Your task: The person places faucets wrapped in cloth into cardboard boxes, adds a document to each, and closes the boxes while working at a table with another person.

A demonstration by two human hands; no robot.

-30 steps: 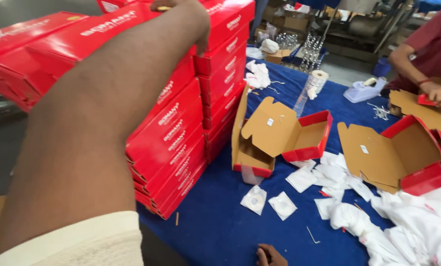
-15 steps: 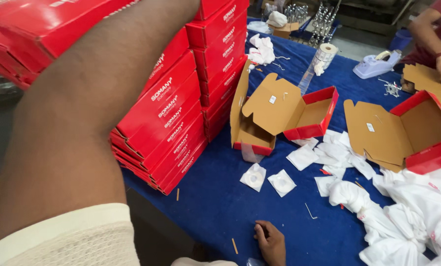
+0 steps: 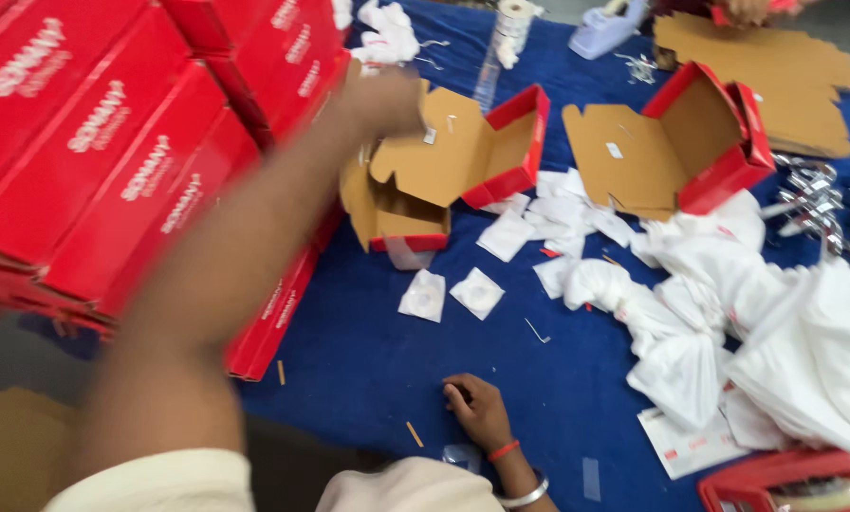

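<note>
My left arm reaches from the lower left across a tall stack of shut red boxes (image 3: 112, 171). My left hand (image 3: 387, 100) is blurred, just off the stack's right side and at the raised flap of an open red-and-brown cardboard box (image 3: 444, 161); its grip cannot be made out. My right hand (image 3: 477, 408) rests on the blue table cover (image 3: 349, 351) near the front edge, with curled fingers holding nothing. It wears a red band and a silver bangle. Two small white packets (image 3: 425, 296) lie between that hand and the open box.
A second open box (image 3: 700, 133) stands to the right, with flat cardboard (image 3: 776, 66) behind it. White cloth bags (image 3: 729, 284) pile up at right beside chrome parts (image 3: 823, 209). A tape dispenser (image 3: 605, 24), a roll (image 3: 515, 19) and another person's hand (image 3: 752, 9) are at the far edge.
My left hand has come down off the top of the red stack toward the open box. The view has tilted down and right, and my right hand now shows fully on the table.
</note>
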